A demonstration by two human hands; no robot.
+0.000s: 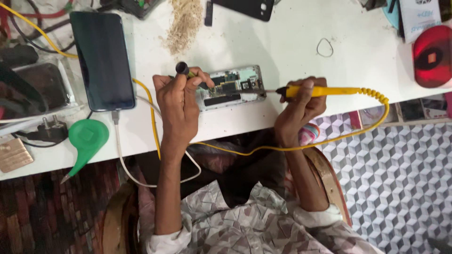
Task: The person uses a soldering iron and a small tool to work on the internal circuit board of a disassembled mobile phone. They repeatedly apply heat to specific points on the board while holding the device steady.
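- Right now the step in hand looks like soldering on an opened smartphone with its back off and its circuit board bare (pixel 231 87), which lies flat on the white desk (pixel 292 42), between the two hands.
- Left hand (pixel 178 101): fingers closed around a small black-capped, green-bodied tool (pixel 184 70), pressed at the phone's left end.
- Right hand (pixel 300 104): fingers wrapped tight on a yellow-handled soldering iron (pixel 320 91); its thin tip touches the phone's right edge.
- A yellow cord (pixel 263 149) loops from the iron along the near desk edge.
- To the left, a dark intact smartphone (pixel 102 60) lies plugged in, with a green plastic blower (pixel 87 138) nearer.
- Next, I judge, a steady tip and a firmly pinned board are needed.
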